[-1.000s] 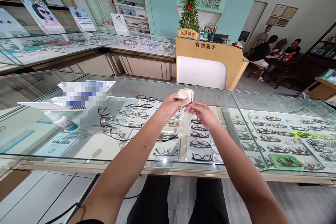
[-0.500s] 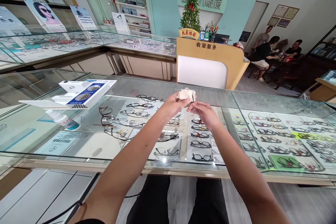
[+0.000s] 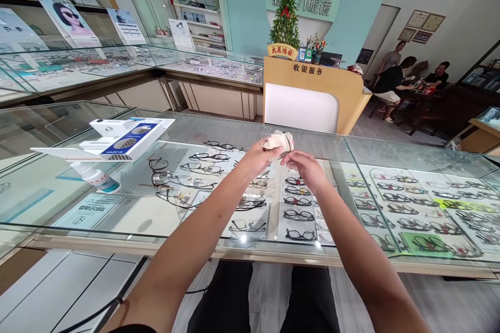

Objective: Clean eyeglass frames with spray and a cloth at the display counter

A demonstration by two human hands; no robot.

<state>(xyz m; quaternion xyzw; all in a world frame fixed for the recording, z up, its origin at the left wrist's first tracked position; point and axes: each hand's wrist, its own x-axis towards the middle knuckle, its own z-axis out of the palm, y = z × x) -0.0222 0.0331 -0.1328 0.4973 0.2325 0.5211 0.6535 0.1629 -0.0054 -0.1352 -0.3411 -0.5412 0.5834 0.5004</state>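
Note:
Over the far part of the glass counter, my left hand (image 3: 260, 158) is closed on a pale, crumpled cloth (image 3: 278, 142). Just right of it, my right hand (image 3: 303, 164) pinches a thin dark-framed pair of glasses (image 3: 290, 141), partly wrapped by the cloth; its lenses are mostly hidden. Both hands nearly touch. On the counter to the left, several glasses (image 3: 182, 182) lie near a white spray bottle (image 3: 96, 177) with a blue label, tipped on its side.
An open white-and-blue box (image 3: 130, 140) stands behind the bottle. More glasses (image 3: 300, 215) lie in rows inside the glass counter (image 3: 250, 252). Beyond are a wooden reception desk (image 3: 312, 80) and people (image 3: 390, 78) seated at the far right.
The cloth has shifted slightly and changed its folds in my left hand, and a dark rim now shows at its right side. My right hand has barely moved.

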